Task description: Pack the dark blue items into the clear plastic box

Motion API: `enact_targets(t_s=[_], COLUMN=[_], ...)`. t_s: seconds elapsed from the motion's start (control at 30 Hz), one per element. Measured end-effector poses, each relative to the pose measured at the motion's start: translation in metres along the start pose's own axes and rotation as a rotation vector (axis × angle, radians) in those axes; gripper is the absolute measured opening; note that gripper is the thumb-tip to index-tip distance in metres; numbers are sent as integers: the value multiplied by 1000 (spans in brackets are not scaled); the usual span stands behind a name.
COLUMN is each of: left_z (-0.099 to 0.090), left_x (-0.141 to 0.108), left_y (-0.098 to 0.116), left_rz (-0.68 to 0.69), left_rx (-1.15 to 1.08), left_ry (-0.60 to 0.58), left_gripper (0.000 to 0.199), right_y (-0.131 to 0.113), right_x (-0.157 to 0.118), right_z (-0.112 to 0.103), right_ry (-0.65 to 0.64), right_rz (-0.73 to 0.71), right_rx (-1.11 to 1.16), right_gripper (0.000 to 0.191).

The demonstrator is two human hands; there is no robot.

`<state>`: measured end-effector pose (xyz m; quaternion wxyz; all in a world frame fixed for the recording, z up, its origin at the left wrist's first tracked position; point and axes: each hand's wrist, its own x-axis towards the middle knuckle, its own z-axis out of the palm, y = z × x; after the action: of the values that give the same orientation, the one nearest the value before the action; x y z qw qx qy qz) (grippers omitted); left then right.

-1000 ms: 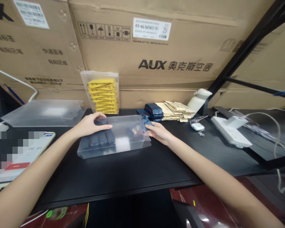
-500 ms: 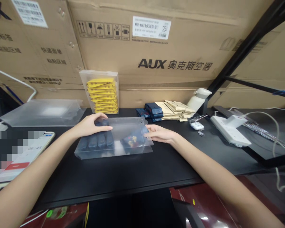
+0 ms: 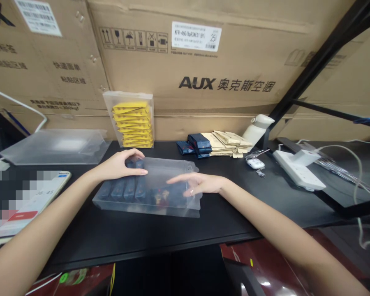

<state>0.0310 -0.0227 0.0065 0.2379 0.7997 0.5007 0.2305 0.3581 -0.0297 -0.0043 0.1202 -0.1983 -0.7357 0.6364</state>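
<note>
A clear plastic box (image 3: 169, 164) lies on the black table, its open flaps at the right end. Inside at the left, several dark blue packets (image 3: 128, 189) stand in a row. Another dark blue packet (image 3: 162, 196), printed in gold and red, lies flatter toward the box's right end. My left hand (image 3: 123, 164) grips the box over the row, thumb on its upper face and fingers behind. At the flap end is my right hand (image 3: 200, 183), index finger stretched out and thumb apart; I cannot tell how far its fingers are inside the box.
Behind stands a clear box of yellow packets (image 3: 132, 123). Blue and cream packets (image 3: 225, 142) are piled beside a white bottle (image 3: 257, 129). Clear plastic sheeting (image 3: 49, 146) and a phone (image 3: 54, 193) lie left. A power strip (image 3: 300, 168) sits right, below cardboard boxes (image 3: 228, 61).
The printed packet has slid left, further into the box. My right hand has moved left, its index finger now stretched out. The box's right end has shifted slightly toward me.
</note>
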Motion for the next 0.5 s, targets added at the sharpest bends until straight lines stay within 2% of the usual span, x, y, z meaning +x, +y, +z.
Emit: enact_targets(t_s=[0.07,0.13,0.3,0.4,0.5], left_z=[0,1,2,2,3], left_x=[0,0,0,0,0], left_y=[2,3,5,5,6], left_rz=[-8,-15,-9,-9,-13], left_rx=[-1,1,1,2,-1], left_ry=[7,15,25,26,33], left_gripper=[55,55,57,57,58], right_y=[2,4,12,21,29], right_x=[0,0,8,16,22], right_z=[0,-1,3,10,18], right_ry=[38,128,487,664,703], right_rz=[42,81,38,-57,-103], right_rx=[27,76,58,-14,-96], right_gripper=[42,35,30,34,47])
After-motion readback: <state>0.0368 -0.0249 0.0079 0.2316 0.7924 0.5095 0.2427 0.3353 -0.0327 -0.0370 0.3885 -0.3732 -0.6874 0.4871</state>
